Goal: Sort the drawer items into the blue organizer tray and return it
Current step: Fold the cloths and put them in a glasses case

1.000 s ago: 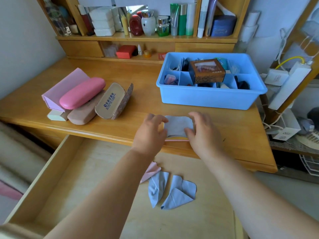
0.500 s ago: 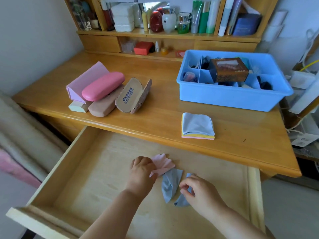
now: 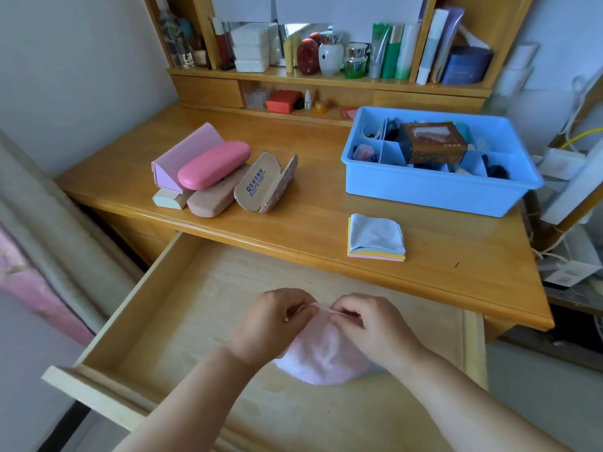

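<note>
A person's two bare hands meet over an open, pale wooden drawer [image 3: 156, 327] pulled out from under a honey-coloured wooden tabletop [image 3: 306, 223]. The left hand [image 3: 270, 324] and the right hand [image 3: 372, 324] each pinch the top edge of a soft pale pink cloth [image 3: 323, 357], fingers closed on it, thumbs near each other. The cloth hangs down between the wrists, above the drawer floor. A sliver of blue cloth shows just under its right edge.

On the tabletop, straight beyond the hands, lies a small folded stack of cloths [image 3: 377, 238]: grey-blue on top, yellow and pink edges beneath. Behind it, towards the right, sits the blue plastic organizer tray [image 3: 437, 190], divided into compartments holding small dark items, with a brown printed cardboard box [image 3: 434, 143] resting across its dividers.

To the left is a cluster of glasses cases: a lilac triangular case [image 3: 186, 151], a glossy pink hard case [image 3: 213, 164] lying on top, a tan case [image 3: 212, 197], and an open patterned case [image 3: 266, 184].
</note>
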{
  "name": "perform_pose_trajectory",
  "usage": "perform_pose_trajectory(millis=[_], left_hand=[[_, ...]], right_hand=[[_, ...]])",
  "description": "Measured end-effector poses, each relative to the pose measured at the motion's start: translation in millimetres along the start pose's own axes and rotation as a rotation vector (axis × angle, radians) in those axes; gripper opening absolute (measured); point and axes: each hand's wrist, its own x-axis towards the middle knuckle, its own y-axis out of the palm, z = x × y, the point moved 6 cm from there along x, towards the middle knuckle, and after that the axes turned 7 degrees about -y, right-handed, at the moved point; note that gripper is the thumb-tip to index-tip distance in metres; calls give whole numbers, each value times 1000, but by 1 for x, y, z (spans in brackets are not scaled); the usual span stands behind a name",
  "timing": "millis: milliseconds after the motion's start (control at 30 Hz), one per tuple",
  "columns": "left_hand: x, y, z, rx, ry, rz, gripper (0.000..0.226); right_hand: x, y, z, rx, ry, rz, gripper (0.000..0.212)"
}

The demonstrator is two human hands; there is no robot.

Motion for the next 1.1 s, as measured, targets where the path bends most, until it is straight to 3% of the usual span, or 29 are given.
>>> perform_pose_trajectory(millis=[100,233,400,567,733,800,933,1033,1100], left_hand=[[-9,-6,-14,-124,13,47,25],[-21,-13,-32,-170,44,98,38],[-31,-11,-37,-36,33,154,24],[-41,4,-19,141,-41,220,16],[-43,7,8,145,-133,182,10],[-41,2,17,55,-197,136,11],[-36,-9,24,-138,-277,-14,20],[-37,-17,23,-292,-282,-115,32],[-40,-18,22,-338,-222,-142,29]], right_hand=[[-8,-8,14,168,46,73,6],[-14,-12,29,379,154,200,14],[-24,-21,27,333,247,315,12],[-35,-29,18,360,275,271,14],[-48,-37,-4,335,330,311,15],[-48,-43,-18,256,367,259,20],[-41,-57,-31,240,379,2,15],[-40,-64,-26,299,309,-105,9],[-47,-64,-22,380,263,-135,10]])
